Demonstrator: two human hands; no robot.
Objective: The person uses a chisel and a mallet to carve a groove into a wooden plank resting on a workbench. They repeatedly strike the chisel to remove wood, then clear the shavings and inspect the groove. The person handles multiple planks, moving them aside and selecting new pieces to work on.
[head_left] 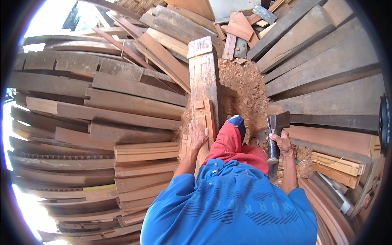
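A long wooden bench beam (203, 77) runs away from me, its top worn and pale. Lying on its near end is a reddish-brown wooden workpiece (209, 118) with raised or cut steps along it. My left hand (198, 135) rests against the left side of this workpiece, fingers stretched out and apart. Off to the right, my right hand (282, 143) is closed round a chisel (272, 151) with a dark handle and a narrow blade pointing away. The same hand also grips a mallet (280, 120) with a dark, blocky head, held alongside the chisel.
Stacked boards (134, 110) fill the left side, with grooved pieces (145, 152) nearer me. Large dark planks (326, 73) fan out on the right. Wood shavings (245, 81) cover the floor beyond my legs. Offcuts (241, 30) lie at the far end; light-coloured strips (337, 165) lie right.
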